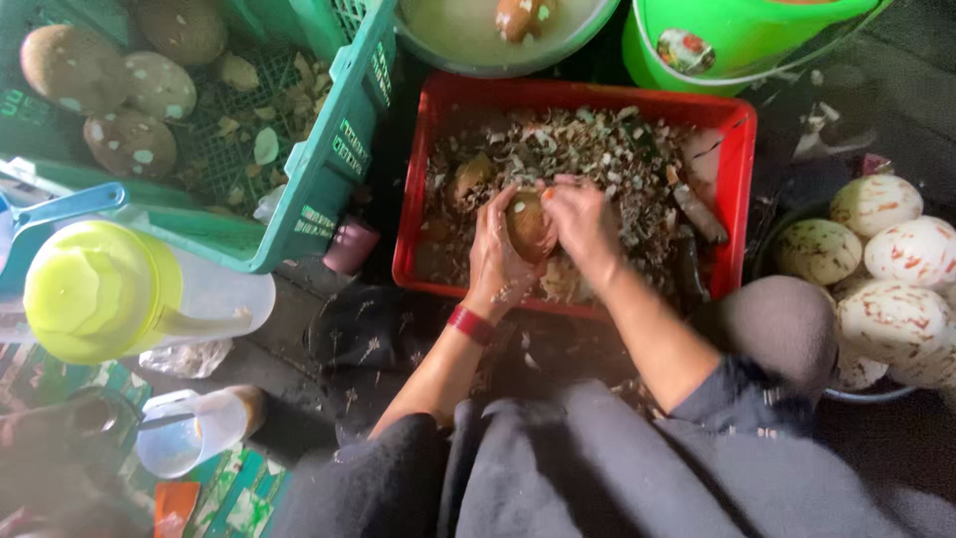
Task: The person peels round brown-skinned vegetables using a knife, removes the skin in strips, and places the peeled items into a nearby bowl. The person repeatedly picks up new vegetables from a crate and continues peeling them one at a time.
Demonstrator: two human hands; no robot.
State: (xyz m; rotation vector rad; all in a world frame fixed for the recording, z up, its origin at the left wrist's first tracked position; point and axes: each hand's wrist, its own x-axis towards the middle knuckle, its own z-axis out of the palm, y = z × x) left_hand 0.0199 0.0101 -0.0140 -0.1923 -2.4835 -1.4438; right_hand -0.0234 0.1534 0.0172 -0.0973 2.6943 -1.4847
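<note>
a small brown round thing (529, 225) is held between both hands, just above the middle of a red crate (737, 130). the left hand (495, 254) is wrapped around its left side, with the fingers curled and pressed close together against it. the right hand (580, 221) is laid on its right side and top, and its fingers are bent and pressed onto it too. a red band (471, 325) is worn on the left wrist.

the red crate is filled with brown and pale peelings (597, 149). it is set on the ground in front of the knees, which are covered by dark grey cloth (597, 468).

to the left, a green crate (339, 149) is seen with more brown spotted round things (129, 142) inside it. in front of that crate, a clear jug with a yellow-green lid (100, 289) is placed, and a small clear cup (194, 430) is lying near it.

to the right, a bowl (866, 394) is piled with peeled white round things with red marks (896, 319). at the top, a grey basin of cloudy water (478, 40) is seen with one brown thing in it, and a bright green bucket (737, 40) is standing just beside it.
</note>
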